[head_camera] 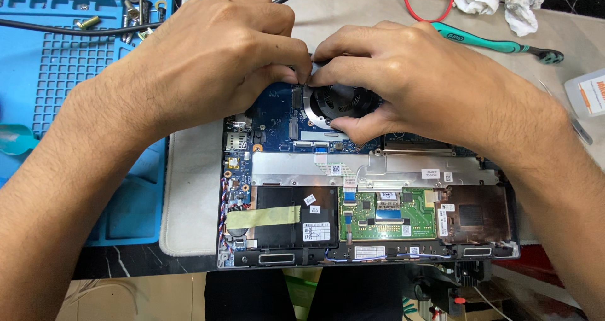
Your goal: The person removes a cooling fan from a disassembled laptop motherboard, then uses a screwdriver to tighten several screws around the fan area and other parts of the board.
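From the head camera we look down on an opened laptop [368, 198] with its bottom cover off, and at twelve o'clock of its exposed board sits the round black cooling fan [337, 101]. Our left hand [214, 62] and right hand [403, 75] meet fingertip to fingertip over the fan's top edge, each pinching at something too small to make out, the right thumb curled under the fan. The fan is still seated; a teal screwdriver [498, 45] lies at two o'clock and a blue mat [63, 106] with loose screws [135, 9] at ten o'clock.
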